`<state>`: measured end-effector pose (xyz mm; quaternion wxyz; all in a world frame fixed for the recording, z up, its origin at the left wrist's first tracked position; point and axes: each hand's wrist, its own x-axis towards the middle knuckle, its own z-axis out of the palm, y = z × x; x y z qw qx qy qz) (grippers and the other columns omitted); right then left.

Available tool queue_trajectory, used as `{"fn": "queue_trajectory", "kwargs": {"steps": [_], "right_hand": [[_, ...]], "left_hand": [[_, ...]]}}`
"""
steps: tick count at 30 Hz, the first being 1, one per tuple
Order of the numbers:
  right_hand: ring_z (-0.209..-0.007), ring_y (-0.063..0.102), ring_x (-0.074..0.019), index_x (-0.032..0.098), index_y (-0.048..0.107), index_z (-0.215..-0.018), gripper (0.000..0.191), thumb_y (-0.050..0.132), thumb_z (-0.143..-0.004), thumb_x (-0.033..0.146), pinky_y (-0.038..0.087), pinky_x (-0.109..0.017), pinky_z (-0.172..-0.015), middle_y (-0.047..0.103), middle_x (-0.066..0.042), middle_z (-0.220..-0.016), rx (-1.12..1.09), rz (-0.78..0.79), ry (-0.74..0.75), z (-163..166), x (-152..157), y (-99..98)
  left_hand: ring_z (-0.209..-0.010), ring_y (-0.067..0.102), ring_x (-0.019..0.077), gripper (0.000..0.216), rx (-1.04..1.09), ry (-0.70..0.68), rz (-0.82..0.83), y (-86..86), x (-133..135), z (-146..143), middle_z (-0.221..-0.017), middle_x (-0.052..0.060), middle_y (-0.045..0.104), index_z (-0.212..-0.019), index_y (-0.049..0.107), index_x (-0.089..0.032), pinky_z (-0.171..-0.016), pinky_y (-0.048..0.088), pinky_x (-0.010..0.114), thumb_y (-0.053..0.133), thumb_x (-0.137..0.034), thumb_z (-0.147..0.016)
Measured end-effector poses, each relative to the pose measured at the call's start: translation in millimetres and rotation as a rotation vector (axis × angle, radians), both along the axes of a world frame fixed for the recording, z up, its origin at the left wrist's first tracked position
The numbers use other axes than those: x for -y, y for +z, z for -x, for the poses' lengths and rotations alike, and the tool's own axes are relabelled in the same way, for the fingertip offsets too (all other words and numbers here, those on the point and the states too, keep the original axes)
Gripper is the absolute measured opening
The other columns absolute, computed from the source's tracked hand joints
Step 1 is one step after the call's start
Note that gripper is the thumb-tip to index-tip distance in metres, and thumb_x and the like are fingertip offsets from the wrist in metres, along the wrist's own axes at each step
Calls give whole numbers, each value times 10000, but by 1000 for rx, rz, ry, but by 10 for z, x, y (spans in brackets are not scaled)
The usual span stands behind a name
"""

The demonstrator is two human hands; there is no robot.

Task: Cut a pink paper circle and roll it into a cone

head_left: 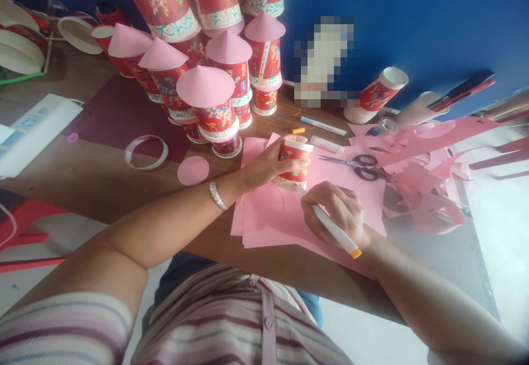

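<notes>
My left hand is wrapped round a red patterned paper cup, which stands on a stack of pink paper. In my right hand is a white marker with an orange end. Its tip meets the paper near the cup's base, where a thin curved line shows; part of the tip is hidden by my fingers. Just beyond the cup lie an orange cap and a white tube. Black-handled scissors rest on the pink sheets to the right.
Red cups with pink paper cones stand stacked at the back left. Pink paper scraps pile up on the right. A tape ring, a pink paper disc, a blue-capped marker and a white power strip lie about the table.
</notes>
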<state>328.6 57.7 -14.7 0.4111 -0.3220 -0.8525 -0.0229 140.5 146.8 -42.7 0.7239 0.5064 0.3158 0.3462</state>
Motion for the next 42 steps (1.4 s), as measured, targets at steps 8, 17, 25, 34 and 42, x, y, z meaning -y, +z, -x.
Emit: {"fn": "queue_trajectory", "kwargs": {"steps": [8,17,25,34,42], "right_hand": [[-563,553,-111,230,538,-960,194,577,-944,41,461,-238,-498,606,31,-740,7,-1,-22,2,-3,-15],[-562,536,-106,230,541,-970,199,581,-950,36,456,-245,-502,599,32,-738,5,-5,-21,14,10,-28],[-561,538,-107,226,539,-963,217,595,-933,19,440,-244,-501,600,32,-731,19,-25,-38,8,-3,-58],[-552,551,-109,228,544,-963,219,599,-929,19,453,-248,-499,607,37,-738,20,-18,-32,20,-3,-55],[-551,558,-107,228,556,-945,220,597,-919,13,458,-243,-502,613,40,-741,24,-13,-28,28,-4,-43]], "left_hand": [[-1130,657,243,646,-33,7,-20,11,6,4,-1256,91,661,-1377,594,-222,-974,546,394,858,-409,-817],[-1107,667,233,658,-39,3,-12,12,8,-3,-1253,91,668,-1405,589,-227,-944,555,374,847,-384,-820],[-1088,664,223,637,-39,12,-11,20,6,-16,-1227,87,672,-1364,594,-219,-933,546,368,859,-415,-818],[-1097,662,228,659,-46,6,-4,49,17,-14,-1227,84,666,-1392,592,-221,-933,555,374,855,-385,-811],[-1136,651,233,682,-45,-2,-22,39,14,-11,-1300,101,660,-1397,583,-210,-961,550,378,853,-383,-795]]}}
